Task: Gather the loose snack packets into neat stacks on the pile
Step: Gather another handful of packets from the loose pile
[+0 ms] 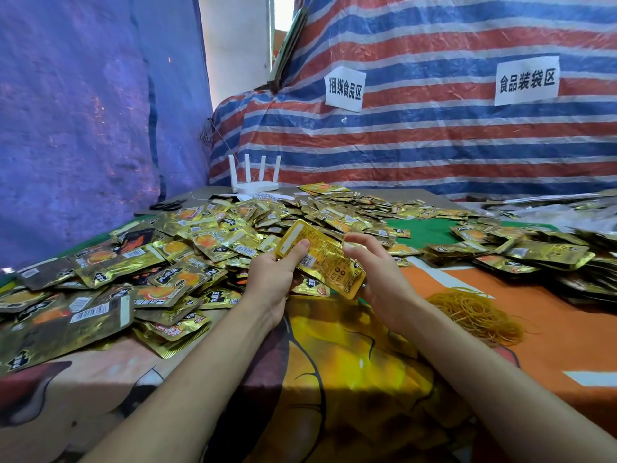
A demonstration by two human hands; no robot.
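left hand: gripping held packets from the left, thumb pressing on the top face, other fingers wrapping underneath
right hand: fingers curling onto the right edge of the same held packets, grasping them
held packets: sitting between both hands, gold back side with barcode facing up, tilting up and away, lifted above the desk; more than one packet in the grip, can't tell how many
loose pile: spreading left of and beyond the fingers, packets lying jumbled, overlapping, reaching the left hand
stacked packets: lying well right of the fingers, in rough rows
rubber bands: heaping on the desk just right of the right wrist
router: standing far beyond the fingers, behind the loose pile
scissors: lying beyond-left, at the pile's far edge
striped tarp: hanging behind everything, carrying two paper signs
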